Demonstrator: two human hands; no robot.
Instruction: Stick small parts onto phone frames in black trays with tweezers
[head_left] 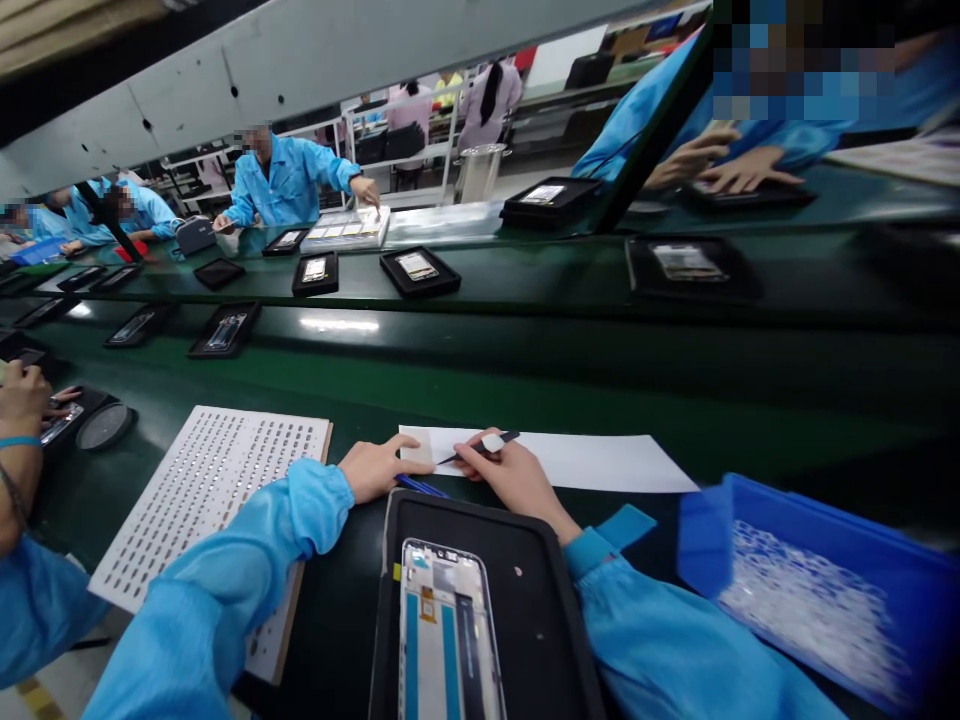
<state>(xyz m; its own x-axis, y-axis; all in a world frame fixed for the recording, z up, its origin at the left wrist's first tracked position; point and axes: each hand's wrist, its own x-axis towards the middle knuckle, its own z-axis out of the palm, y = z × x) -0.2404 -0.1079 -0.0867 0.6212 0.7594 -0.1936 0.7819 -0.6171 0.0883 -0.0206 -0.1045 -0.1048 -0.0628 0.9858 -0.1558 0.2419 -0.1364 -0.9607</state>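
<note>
1. Head view: right hand (521, 475) fingers pinch tweezers (493, 443); left hand (373, 470) thumb and index parted on the left end of the paper strip (607, 460).
2. Risk, judged: tweezers slip, pricking left thumb just beside the tip; strip skids if left pressure lifts.
3. Phone frame (450, 630) lies in tray (540, 590), nearer wearer than fingers.
4. Counts near fingers: tweezers 1, strip 1, frame 1, tray 1, dotted board (217, 490) 1 (left), blue bin (705, 540) 1 (right).

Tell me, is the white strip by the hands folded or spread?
Spread: the white strip lies flat on the green table, extending past the right hand, no fold showing.
</note>
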